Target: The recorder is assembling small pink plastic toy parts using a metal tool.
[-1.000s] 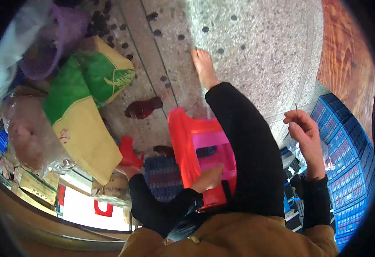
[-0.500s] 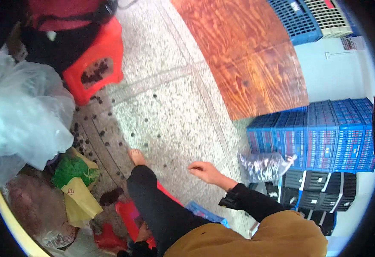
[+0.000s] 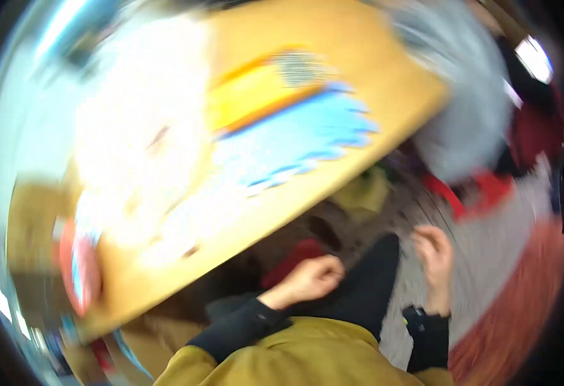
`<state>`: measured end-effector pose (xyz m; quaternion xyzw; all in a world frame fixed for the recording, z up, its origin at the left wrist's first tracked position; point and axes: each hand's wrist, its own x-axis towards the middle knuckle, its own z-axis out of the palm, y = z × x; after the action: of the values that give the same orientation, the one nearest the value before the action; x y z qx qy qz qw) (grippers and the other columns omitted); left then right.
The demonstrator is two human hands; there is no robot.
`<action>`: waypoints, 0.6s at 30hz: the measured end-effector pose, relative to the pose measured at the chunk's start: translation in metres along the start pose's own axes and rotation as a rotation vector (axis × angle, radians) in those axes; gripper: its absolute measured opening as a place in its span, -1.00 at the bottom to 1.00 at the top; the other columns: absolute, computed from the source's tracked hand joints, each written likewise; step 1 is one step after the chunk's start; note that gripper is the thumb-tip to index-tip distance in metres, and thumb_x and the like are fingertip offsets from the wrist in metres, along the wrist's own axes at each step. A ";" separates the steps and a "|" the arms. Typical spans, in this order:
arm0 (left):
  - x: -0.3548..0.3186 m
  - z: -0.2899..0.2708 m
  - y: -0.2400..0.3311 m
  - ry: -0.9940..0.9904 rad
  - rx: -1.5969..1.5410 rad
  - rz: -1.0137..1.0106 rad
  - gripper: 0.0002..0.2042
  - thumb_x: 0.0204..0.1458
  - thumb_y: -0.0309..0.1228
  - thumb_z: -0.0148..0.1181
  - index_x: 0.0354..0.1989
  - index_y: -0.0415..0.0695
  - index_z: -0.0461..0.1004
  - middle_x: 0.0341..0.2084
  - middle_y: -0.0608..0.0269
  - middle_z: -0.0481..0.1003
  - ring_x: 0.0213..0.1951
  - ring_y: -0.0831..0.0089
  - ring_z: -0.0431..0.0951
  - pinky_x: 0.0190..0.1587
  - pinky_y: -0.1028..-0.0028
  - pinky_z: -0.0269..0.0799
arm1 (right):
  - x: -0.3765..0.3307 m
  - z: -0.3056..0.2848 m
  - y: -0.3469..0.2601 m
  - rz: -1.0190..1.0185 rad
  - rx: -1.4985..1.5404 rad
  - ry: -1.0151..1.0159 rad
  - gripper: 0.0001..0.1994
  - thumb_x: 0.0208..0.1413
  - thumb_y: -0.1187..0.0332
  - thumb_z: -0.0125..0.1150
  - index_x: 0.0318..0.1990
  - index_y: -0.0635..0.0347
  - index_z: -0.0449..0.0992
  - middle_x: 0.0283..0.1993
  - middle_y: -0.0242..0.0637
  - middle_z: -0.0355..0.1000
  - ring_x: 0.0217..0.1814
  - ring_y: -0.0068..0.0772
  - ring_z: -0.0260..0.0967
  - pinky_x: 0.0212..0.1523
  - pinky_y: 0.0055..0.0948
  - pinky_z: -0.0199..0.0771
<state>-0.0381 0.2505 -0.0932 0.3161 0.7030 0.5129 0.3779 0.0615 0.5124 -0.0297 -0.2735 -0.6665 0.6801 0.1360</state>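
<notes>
The picture is smeared by motion. My left hand [image 3: 311, 278] is over my lap, just off the near edge of a yellowish table [image 3: 385, 83]. Its fingers are curled in; whether anything lies inside them is hidden. To the right of my knee hangs my right hand [image 3: 435, 254], fingers bent but apart, with nothing visible in it. On the table lie an orange-yellow tray [image 3: 249, 87] with a grey patch at its far end and a blue mat-like sheet [image 3: 301, 138] with a jagged edge. A small dark piece [image 3: 190, 252] sits near the table's front edge.
Glare whites out the table's left part. A red-pink object [image 3: 81, 270] stands at its left corner beside cardboard boxes [image 3: 34, 225]. A translucent plastic bag [image 3: 465, 96] hangs at the right end, above a red stool [image 3: 481, 193]. A reddish-brown surface [image 3: 520, 309] is at lower right.
My view has swung from the floor, the wooden board and the crates round to the table. My left hand has come up from beside the red stool to above my lap.
</notes>
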 end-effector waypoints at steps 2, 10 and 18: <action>-0.045 -0.010 0.031 0.172 -0.164 0.086 -0.96 0.02 -0.55 0.11 -0.35 -0.22 0.44 -0.44 0.21 0.47 -0.34 0.45 0.48 -0.26 0.48 0.42 | -0.001 0.043 -0.016 -0.117 -0.033 -0.248 -0.80 0.09 0.45 0.08 -0.13 0.24 0.46 -0.31 -0.39 0.43 -0.48 -0.72 0.19 -0.50 -0.71 0.16; -0.181 -0.070 0.088 1.143 -0.221 0.507 -0.92 -0.02 -0.59 0.09 -0.33 -0.25 0.40 -0.43 0.13 0.39 -0.33 0.29 0.47 -0.25 0.42 0.39 | -0.061 0.266 -0.033 -0.180 0.204 -0.972 -0.78 0.21 0.40 0.09 -0.06 0.32 0.40 -0.17 -0.31 0.43 -0.17 -0.51 0.39 -0.10 -0.55 0.41; -0.239 -0.112 0.039 1.349 -0.576 0.650 -0.89 0.02 -0.60 0.06 -0.28 -0.22 0.34 -0.37 0.16 0.38 -0.30 0.32 0.45 -0.18 0.47 0.37 | -0.117 0.371 -0.042 -0.524 -0.126 -0.922 -0.84 0.24 0.47 0.02 -0.09 0.35 0.41 -0.18 -0.32 0.42 -0.28 -0.62 0.34 -0.24 -0.67 0.34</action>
<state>-0.0085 0.0081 0.0151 0.0168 0.4929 0.8390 -0.2300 -0.0561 0.1422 0.0194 0.2217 -0.7424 0.6318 -0.0225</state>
